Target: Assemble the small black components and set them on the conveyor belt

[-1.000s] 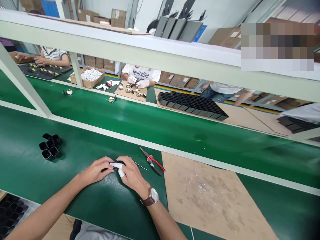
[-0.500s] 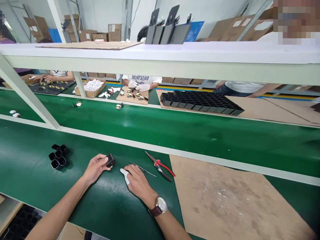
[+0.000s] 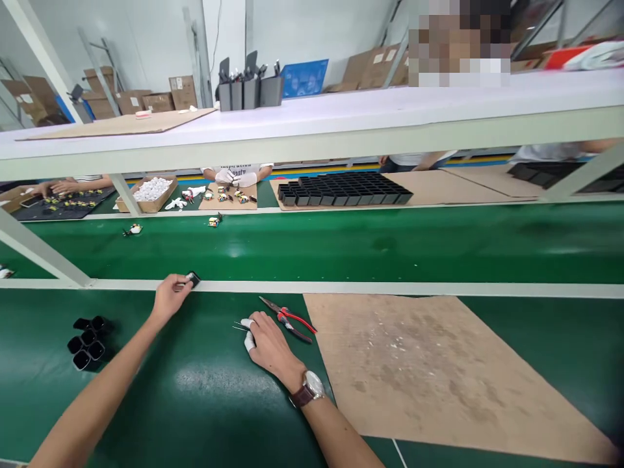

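My left hand [image 3: 170,299] pinches a small black part [image 3: 194,279] at the pale rail between the near worktop and the green belt. My right hand [image 3: 266,341], with white covers on two fingers and a watch at the wrist, rests on the green worktop with its fingers on the tweezers [image 3: 238,326]; whether they grip is partly hidden. Just right of that hand lie red-handled pliers [image 3: 287,318]. At the left, several black square cups [image 3: 88,338] stand in a cluster.
Brown cardboard [image 3: 390,351] covers the worktop at the right. Small assemblies [image 3: 214,221] lie on the belt. Beyond it are a box of white parts [image 3: 151,190], rows of black cases [image 3: 341,190] and co-workers' hands. A shelf [image 3: 316,140] spans above.
My left hand has moved forward to the rail with the black part. My right fingers have closed in around the tweezers, which have shifted left. The view has turned right.
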A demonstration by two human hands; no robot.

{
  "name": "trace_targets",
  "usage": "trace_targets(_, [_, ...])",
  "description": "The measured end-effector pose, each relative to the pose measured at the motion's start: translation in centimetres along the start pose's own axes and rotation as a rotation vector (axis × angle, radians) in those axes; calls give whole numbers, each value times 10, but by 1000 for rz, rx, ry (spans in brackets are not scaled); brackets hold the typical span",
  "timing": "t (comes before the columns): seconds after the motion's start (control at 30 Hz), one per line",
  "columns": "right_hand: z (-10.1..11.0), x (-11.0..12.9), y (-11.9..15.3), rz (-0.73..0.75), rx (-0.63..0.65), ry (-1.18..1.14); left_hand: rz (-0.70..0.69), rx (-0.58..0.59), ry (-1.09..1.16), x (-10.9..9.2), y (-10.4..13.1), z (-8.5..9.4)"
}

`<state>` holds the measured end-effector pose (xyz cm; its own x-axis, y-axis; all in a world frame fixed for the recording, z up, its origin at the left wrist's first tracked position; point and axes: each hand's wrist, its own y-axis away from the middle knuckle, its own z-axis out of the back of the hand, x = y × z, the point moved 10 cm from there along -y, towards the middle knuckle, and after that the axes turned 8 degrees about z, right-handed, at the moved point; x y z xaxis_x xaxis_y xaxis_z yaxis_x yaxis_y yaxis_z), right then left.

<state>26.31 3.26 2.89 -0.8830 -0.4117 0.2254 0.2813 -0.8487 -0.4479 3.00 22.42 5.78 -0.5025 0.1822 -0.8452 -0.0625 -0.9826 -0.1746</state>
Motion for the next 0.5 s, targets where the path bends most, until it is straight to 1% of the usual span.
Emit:
trace_targets(0.07, [-3, -1, 0, -3, -19, -3, 6, -77, -63, -2, -35, 7])
trace_targets(0.1, [-4, -1, 0, -3, -27, -3, 7, -105, -91, -3, -48, 9])
trace_targets(0.17, [-5, -2, 0, -2, -35, 1, -7, -139, -135, -6, -60, 8])
trace_targets(0.2, [-5, -2, 0, -3, -39, 4, -25, -147, -150, -8, -60, 5])
trace_targets(0.27, [-6, -3, 0, -3, -43, 6, -84, -150, -166, -14, -45, -2])
trace_targets(0.33, [-6, -2, 0, 1, -44, 1, -155, -114, -172, -21, -17, -13])
trace_targets(0.4, [-7, -1, 0, 7, -44, -9, -218, -22, -173, -27, 20, -29])
trace_targets(0.5, [-5, 1, 0, 14, -49, -26, -317, 156, -157, -36, 76, -54])
